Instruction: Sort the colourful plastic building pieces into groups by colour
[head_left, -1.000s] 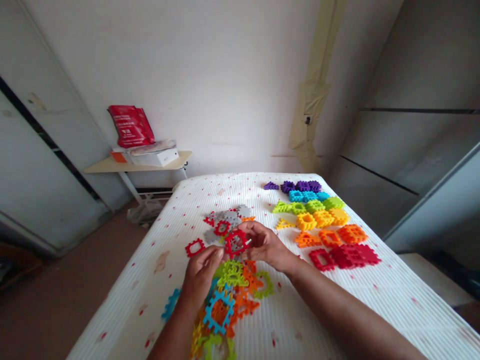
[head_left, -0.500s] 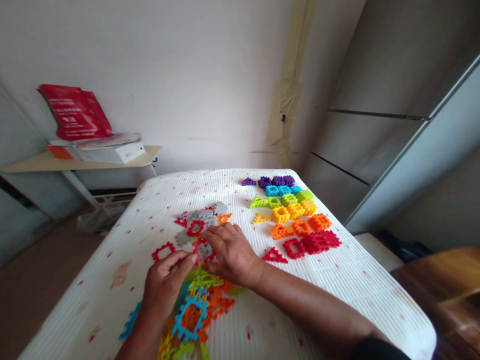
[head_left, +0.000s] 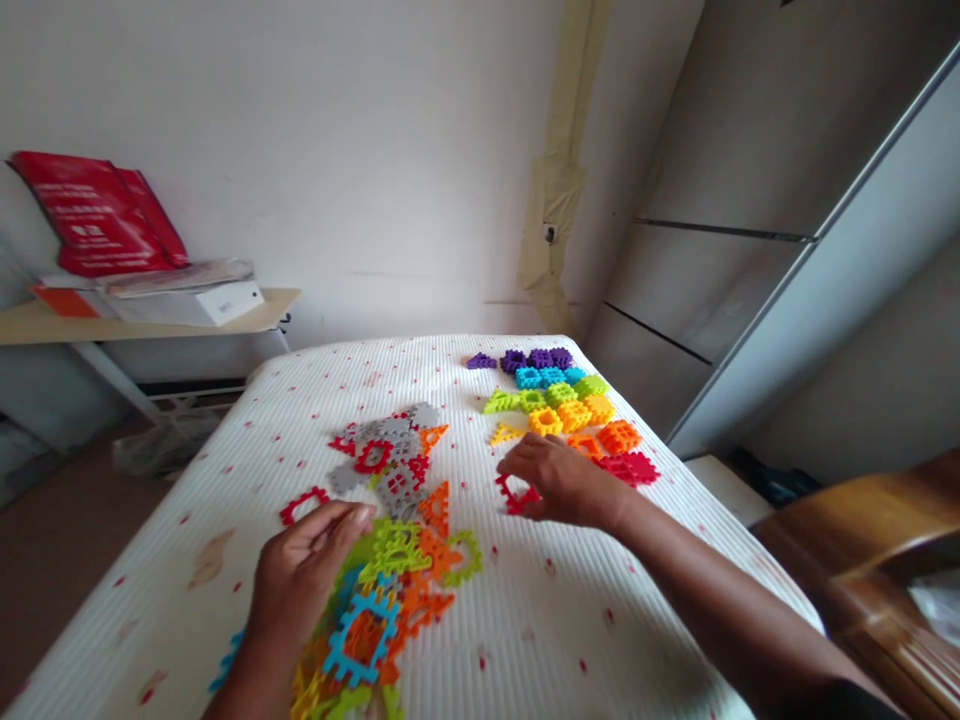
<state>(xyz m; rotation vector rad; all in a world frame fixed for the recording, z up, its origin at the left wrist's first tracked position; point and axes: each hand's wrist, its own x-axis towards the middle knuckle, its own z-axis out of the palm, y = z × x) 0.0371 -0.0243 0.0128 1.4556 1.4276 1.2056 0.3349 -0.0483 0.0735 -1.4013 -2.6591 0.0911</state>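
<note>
Right hand [head_left: 564,483] grips a red plastic block [head_left: 514,495] on the bed [head_left: 570,640].
Left hand [head_left: 300,565] loosely open, beside heaped colored blocks [head_left: 390,552].

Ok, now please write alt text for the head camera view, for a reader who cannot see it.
A person's right hand touches a red plastic block on a white bed, while the left hand is beside a heap of multicoloured blocks. Further away, more blocks lie in rows sorted by colour.

The bottom edge cuts off the plastic tile heap [head_left: 358,636].
</note>
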